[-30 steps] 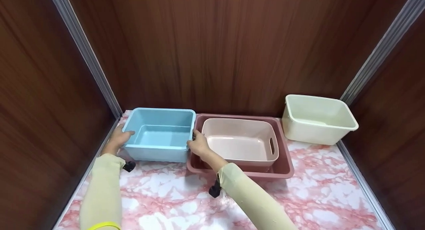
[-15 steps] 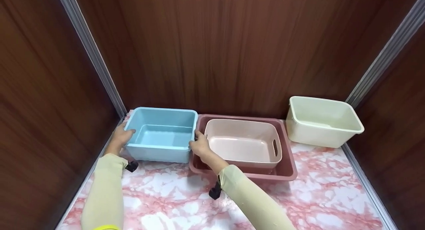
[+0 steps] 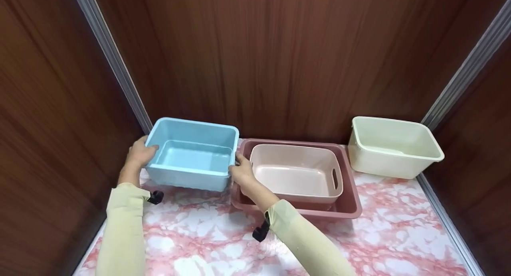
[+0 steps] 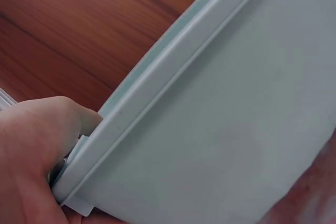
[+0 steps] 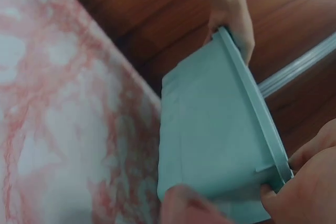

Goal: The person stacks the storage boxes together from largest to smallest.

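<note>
A light-blue plastic storage bin (image 3: 183,179) is held at its two ends in the head view, its left end slightly raised. My left hand (image 3: 139,154) grips the left rim, thumb over the edge and the other fingers underneath. On the opposite rim my right hand (image 3: 242,173) holds on, its fingers partly hidden behind the bin's end. Close up in the left wrist view, the bin's wall (image 4: 226,108) slants past the left hand (image 4: 39,150). The right wrist view has the bin's side (image 5: 215,114) between both hands.
Right of the blue bin, a dark-pink basin (image 3: 351,204) holds a pale-pink bin (image 3: 297,192) with handle slots. A cream bin (image 3: 389,164) stands in the back right corner. Brown wood-grain panels (image 3: 263,68) enclose the pink-and-white marbled surface (image 3: 207,232) at back and sides.
Both hands have lifted the blue bin a little, its left end most, and shifted it leftward from the dark-pink basin. The head view has drifted, so the still containers appear farther right.
</note>
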Action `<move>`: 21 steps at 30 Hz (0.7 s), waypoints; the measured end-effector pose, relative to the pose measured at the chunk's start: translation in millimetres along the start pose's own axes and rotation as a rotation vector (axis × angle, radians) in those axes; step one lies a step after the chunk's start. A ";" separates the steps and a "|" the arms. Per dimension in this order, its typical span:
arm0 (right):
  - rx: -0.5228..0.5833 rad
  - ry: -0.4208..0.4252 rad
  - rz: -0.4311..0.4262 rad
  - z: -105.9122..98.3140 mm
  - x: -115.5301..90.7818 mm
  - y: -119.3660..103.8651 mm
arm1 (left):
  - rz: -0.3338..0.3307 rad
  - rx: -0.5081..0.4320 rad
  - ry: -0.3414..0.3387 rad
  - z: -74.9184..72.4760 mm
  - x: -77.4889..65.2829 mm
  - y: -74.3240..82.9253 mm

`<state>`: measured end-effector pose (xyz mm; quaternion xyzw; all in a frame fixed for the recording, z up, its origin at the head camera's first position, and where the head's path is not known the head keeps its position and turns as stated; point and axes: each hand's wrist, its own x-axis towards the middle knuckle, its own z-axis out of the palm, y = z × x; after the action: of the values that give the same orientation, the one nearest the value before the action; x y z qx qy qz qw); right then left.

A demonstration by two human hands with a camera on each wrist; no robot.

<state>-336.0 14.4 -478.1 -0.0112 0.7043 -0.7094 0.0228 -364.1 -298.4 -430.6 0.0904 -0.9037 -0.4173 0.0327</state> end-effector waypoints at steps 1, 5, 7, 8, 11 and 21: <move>0.009 0.005 -0.004 -1.2 -0.5 -3.8 | 0.003 -0.006 0.004 -1.9 -0.6 4.3; 0.034 0.010 -0.025 -6.8 -1.8 -21.1 | 0.024 -0.031 0.035 -9.4 -5.0 21.9; 0.056 0.002 -0.028 -12.1 -3.9 -31.2 | 0.036 -0.048 0.047 -12.7 -8.9 32.2; 0.072 -0.003 -0.033 -15.3 -5.0 -36.0 | 0.040 -0.059 0.049 -14.1 -11.1 37.8; 0.102 -0.005 -0.045 -27.3 -9.9 -52.6 | 0.042 -0.116 0.037 -17.7 -16.9 55.5; 0.130 0.042 -0.104 -85.5 -31.1 -98.7 | 0.088 -0.172 0.005 -13.7 -35.2 107.4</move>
<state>-310.6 101.9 -379.5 -0.0310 0.6557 -0.7539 -0.0282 -342.3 -233.7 -339.5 0.0486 -0.8675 -0.4913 0.0610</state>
